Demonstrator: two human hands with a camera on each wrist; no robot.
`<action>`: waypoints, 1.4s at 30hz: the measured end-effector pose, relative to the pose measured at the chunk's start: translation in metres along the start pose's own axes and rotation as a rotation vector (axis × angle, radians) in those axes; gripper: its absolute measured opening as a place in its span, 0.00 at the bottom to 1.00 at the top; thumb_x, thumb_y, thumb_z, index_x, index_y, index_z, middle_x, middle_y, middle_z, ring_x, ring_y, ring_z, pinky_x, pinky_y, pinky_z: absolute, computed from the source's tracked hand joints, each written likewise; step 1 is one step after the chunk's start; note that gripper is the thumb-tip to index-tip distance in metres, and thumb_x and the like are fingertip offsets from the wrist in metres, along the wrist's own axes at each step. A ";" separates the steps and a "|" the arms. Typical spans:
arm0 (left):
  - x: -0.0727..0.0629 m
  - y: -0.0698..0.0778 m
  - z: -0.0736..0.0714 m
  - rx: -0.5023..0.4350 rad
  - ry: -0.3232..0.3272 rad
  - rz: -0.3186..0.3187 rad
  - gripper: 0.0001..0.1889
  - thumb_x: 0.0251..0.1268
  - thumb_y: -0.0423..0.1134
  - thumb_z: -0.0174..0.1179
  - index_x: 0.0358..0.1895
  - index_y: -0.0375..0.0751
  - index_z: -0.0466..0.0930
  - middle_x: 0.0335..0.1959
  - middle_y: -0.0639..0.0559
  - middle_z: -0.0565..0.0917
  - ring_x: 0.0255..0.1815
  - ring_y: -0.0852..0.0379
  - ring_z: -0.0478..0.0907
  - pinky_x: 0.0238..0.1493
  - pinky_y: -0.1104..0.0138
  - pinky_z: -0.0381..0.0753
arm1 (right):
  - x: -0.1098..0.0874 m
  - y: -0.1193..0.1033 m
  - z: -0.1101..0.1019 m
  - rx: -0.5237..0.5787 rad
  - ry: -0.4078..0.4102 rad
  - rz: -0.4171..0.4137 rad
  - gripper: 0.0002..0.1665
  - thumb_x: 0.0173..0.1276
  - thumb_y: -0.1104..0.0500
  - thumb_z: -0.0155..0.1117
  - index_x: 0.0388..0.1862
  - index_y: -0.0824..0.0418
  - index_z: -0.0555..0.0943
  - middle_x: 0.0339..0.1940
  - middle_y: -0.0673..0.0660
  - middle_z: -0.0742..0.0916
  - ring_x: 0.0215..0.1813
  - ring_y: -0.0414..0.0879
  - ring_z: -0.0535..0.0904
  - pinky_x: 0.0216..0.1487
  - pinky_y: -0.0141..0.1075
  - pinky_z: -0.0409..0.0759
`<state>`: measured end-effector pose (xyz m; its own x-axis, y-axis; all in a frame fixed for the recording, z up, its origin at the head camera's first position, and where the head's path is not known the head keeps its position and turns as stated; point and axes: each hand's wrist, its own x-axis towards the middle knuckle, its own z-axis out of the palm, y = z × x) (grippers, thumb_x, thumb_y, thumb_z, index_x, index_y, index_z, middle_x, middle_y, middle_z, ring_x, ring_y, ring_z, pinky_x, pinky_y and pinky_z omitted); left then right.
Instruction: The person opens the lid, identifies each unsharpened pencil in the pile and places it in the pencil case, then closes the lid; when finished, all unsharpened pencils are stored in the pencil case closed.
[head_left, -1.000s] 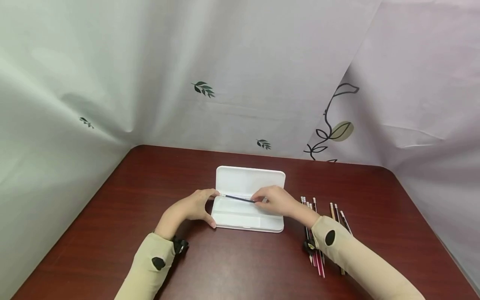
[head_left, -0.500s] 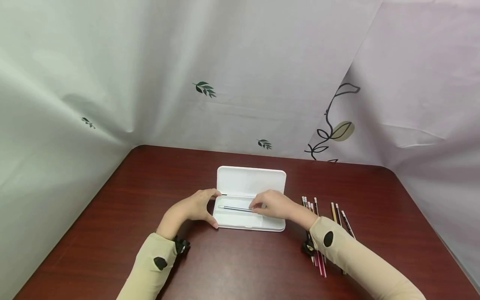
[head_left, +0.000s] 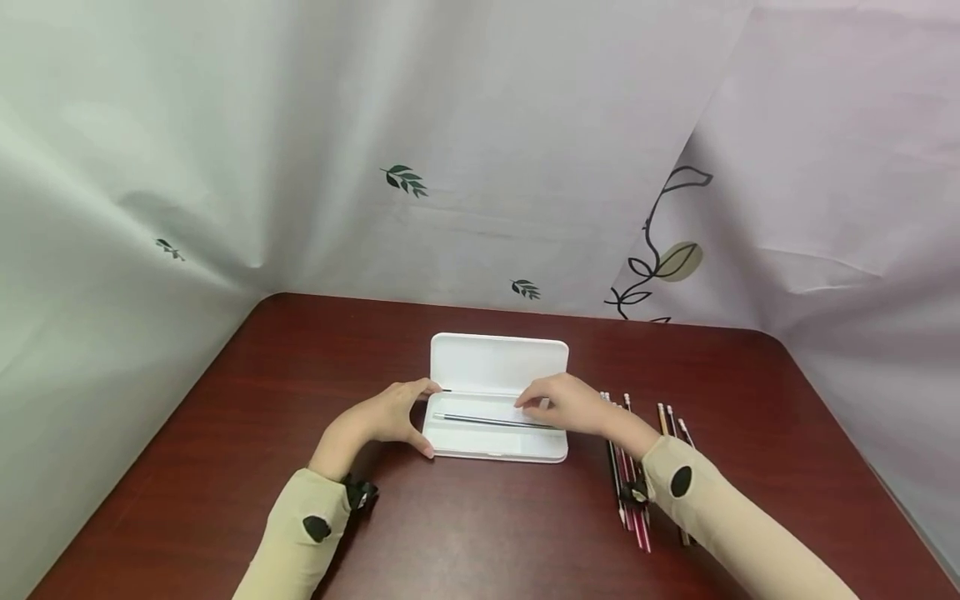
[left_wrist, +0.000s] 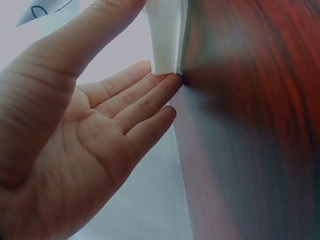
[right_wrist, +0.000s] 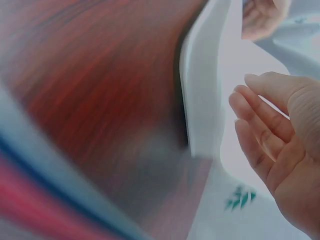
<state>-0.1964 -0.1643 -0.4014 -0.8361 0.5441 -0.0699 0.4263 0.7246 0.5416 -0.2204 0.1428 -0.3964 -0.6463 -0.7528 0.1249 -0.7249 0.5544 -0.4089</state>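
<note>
A white pencil case (head_left: 465, 440) lies with its lid (head_left: 498, 364) raised at the back. Inside it, a dark-striped pencil (head_left: 487, 421) with a white end rests lengthwise, slightly aslant. My left hand (head_left: 385, 414) holds the case's left end, thumb at the front corner and index finger near the hinge. In the left wrist view, fingertips (left_wrist: 172, 82) touch the case's end wall. Over the case's right half hovers my right hand (head_left: 564, 404), fingers loosely bent. The right wrist view shows nothing between its fingers (right_wrist: 250, 145).
To the right of the case, several pencils (head_left: 641, 529) lie in a bunch, partly under the right forearm. Another small group of pencils (head_left: 664, 419) lies farther right, partly hidden by the sleeve. A pale curtain (head_left: 480, 167) with leaf prints hangs behind the brown table (head_left: 465, 533).
The right hand brought the pencil from near the hinge toward the front of the case, then let go and moved slightly right. The left hand stayed at the case's left end.
</note>
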 end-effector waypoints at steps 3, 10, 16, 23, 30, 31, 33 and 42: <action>-0.002 -0.001 -0.001 0.008 0.007 0.002 0.45 0.28 0.48 0.79 0.56 0.34 0.69 0.54 0.40 0.78 0.58 0.44 0.73 0.59 0.52 0.69 | -0.013 0.008 -0.008 0.005 0.044 0.024 0.09 0.62 0.60 0.65 0.40 0.57 0.85 0.37 0.48 0.87 0.35 0.36 0.80 0.38 0.32 0.79; -0.003 -0.002 -0.002 -0.020 0.001 -0.002 0.45 0.29 0.47 0.79 0.57 0.32 0.69 0.55 0.38 0.78 0.58 0.44 0.74 0.59 0.52 0.69 | -0.051 0.027 -0.020 0.050 0.131 0.087 0.09 0.60 0.61 0.67 0.40 0.56 0.86 0.36 0.46 0.87 0.31 0.34 0.76 0.32 0.33 0.78; -0.003 -0.004 -0.002 -0.043 -0.013 -0.019 0.47 0.30 0.47 0.79 0.59 0.33 0.68 0.57 0.38 0.76 0.60 0.44 0.73 0.61 0.52 0.68 | -0.080 0.037 -0.024 0.066 0.164 0.179 0.09 0.58 0.62 0.68 0.39 0.58 0.85 0.33 0.45 0.86 0.29 0.32 0.74 0.29 0.30 0.75; -0.004 -0.005 -0.003 -0.062 -0.017 -0.040 0.47 0.30 0.46 0.79 0.59 0.33 0.67 0.57 0.36 0.76 0.60 0.44 0.72 0.61 0.51 0.67 | -0.100 0.040 -0.024 0.096 0.181 0.272 0.12 0.55 0.64 0.69 0.40 0.61 0.84 0.30 0.45 0.86 0.32 0.34 0.80 0.33 0.32 0.79; -0.004 -0.004 -0.004 -0.076 -0.015 -0.021 0.46 0.30 0.46 0.79 0.59 0.32 0.67 0.57 0.36 0.75 0.60 0.43 0.72 0.61 0.51 0.67 | -0.109 0.032 -0.016 0.058 0.217 0.359 0.11 0.53 0.66 0.70 0.37 0.61 0.84 0.24 0.45 0.84 0.26 0.33 0.78 0.29 0.29 0.77; -0.003 -0.004 -0.004 -0.079 -0.017 -0.024 0.46 0.30 0.46 0.79 0.59 0.32 0.67 0.57 0.36 0.75 0.60 0.43 0.72 0.61 0.52 0.67 | -0.109 0.030 -0.014 0.054 0.224 0.360 0.11 0.53 0.66 0.70 0.37 0.61 0.84 0.23 0.45 0.84 0.25 0.33 0.78 0.28 0.29 0.77; -0.003 -0.003 -0.004 -0.076 -0.020 -0.026 0.46 0.31 0.46 0.79 0.59 0.32 0.67 0.57 0.35 0.76 0.60 0.43 0.72 0.61 0.51 0.67 | -0.108 0.028 -0.012 0.045 0.238 0.368 0.10 0.52 0.67 0.70 0.36 0.62 0.84 0.22 0.44 0.84 0.24 0.33 0.77 0.28 0.29 0.76; 0.000 0.000 -0.003 -0.064 -0.035 -0.029 0.47 0.31 0.47 0.79 0.60 0.33 0.66 0.58 0.37 0.76 0.62 0.44 0.71 0.62 0.52 0.66 | -0.105 0.024 -0.006 -0.003 0.264 0.423 0.09 0.50 0.67 0.68 0.34 0.62 0.84 0.19 0.43 0.81 0.22 0.31 0.74 0.30 0.32 0.73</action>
<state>-0.1975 -0.1652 -0.3984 -0.8344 0.5390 -0.1149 0.3784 0.7119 0.5916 -0.1711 0.2370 -0.4137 -0.9220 -0.3463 0.1733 -0.3864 0.7932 -0.4707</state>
